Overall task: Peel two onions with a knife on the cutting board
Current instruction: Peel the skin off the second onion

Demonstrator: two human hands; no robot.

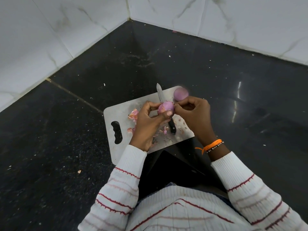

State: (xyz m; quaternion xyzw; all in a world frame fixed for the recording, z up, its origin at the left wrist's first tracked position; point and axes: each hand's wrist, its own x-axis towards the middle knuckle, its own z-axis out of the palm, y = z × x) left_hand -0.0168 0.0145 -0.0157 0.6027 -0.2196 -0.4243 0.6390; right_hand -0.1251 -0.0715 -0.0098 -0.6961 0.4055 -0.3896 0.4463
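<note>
A purple onion (166, 107) is held above the grey cutting board (120, 112) by my left hand (148, 124), thumb pressed on its near side. My right hand (193, 112) pinches at the onion's right edge with fingertips closed on its skin. A second purple onion (181, 94) rests on the board's far right corner, smooth and peeled-looking. The knife lies on the board under my hands, its blade (159, 93) pointing away and its black handle (172, 126) toward me. Pink onion skins (133, 114) are scattered on the board.
The board sits on a dark speckled stone counter (66, 130) in a corner formed by white tiled walls (50, 39). Small skin flecks lie on the counter, one at the lower left (79, 171). The counter edge runs just below the board.
</note>
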